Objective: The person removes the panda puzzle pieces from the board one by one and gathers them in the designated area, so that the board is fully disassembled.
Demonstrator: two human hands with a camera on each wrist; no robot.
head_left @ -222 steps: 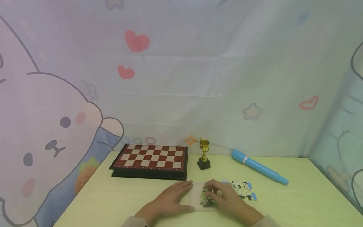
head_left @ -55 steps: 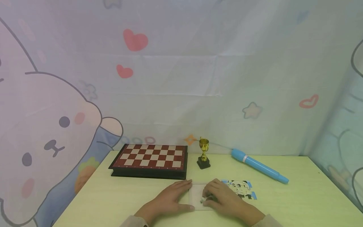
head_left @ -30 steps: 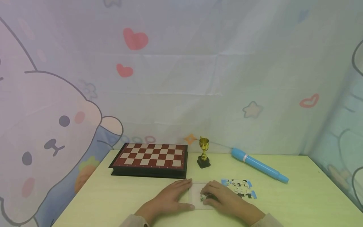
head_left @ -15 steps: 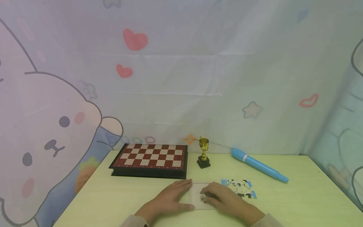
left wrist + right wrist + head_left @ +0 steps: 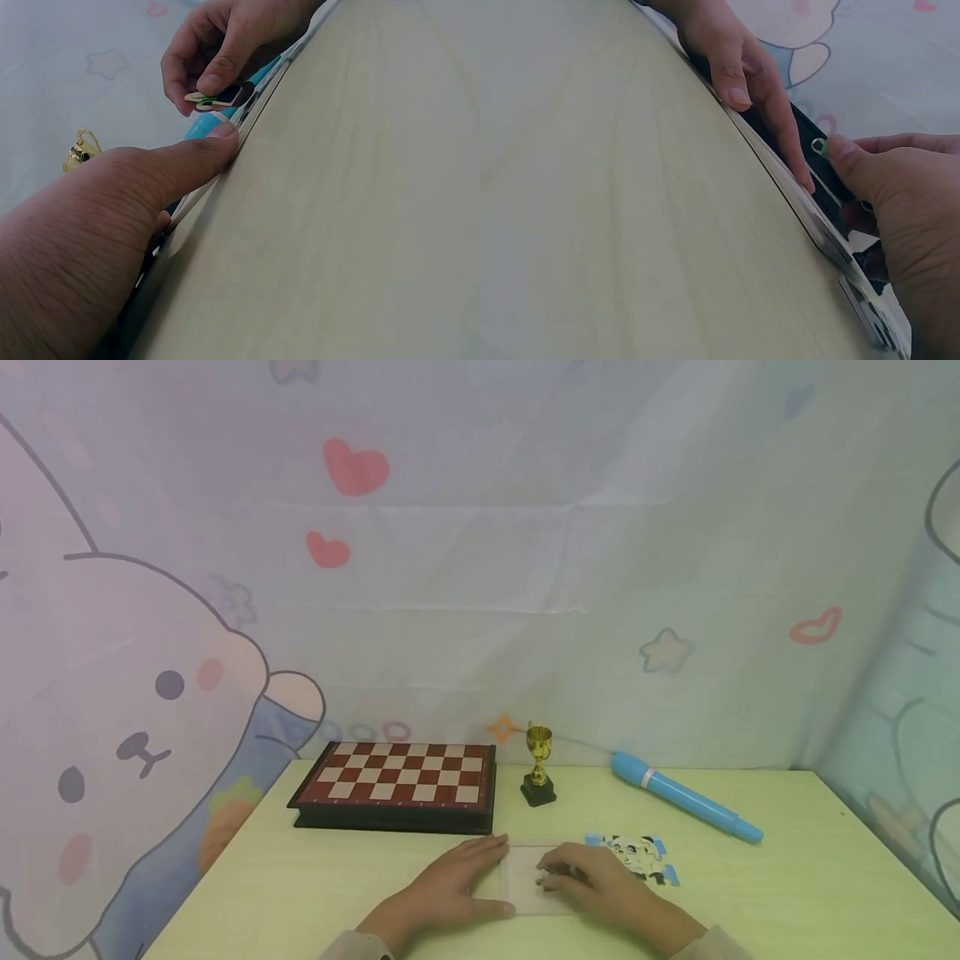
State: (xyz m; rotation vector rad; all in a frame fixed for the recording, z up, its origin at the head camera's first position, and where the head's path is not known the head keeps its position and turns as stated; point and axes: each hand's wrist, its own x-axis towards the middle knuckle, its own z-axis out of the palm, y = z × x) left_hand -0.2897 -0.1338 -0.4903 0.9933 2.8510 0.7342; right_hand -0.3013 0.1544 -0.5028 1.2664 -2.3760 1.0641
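Note:
My left hand (image 5: 453, 881) lies along the left edge of a flat white puzzle board (image 5: 521, 881), fingers and thumb stretched out and touching its rim. Over the board, my right hand (image 5: 600, 881) pinches small jigsaw puzzle pieces (image 5: 217, 99) between thumb and fingers. Green and black show on them in the left wrist view; how many there are is hard to tell. The hand hides most of them in the head view. Just right of the board lies a partly joined jigsaw puzzle (image 5: 636, 854) with a black-and-white cartoon picture and blue corners.
A black-sided chessboard case (image 5: 397, 785) lies at the back left of the table (image 5: 750, 902). Behind the board stands a small gold trophy cup (image 5: 538, 764) on a black base. A big blue pen-shaped object (image 5: 686, 797) lies at the back right.
Earlier the green and black pieces showed more openly above the board; now my right fingers cover most of them. The right hand has shifted slightly; the left hand has stayed put.

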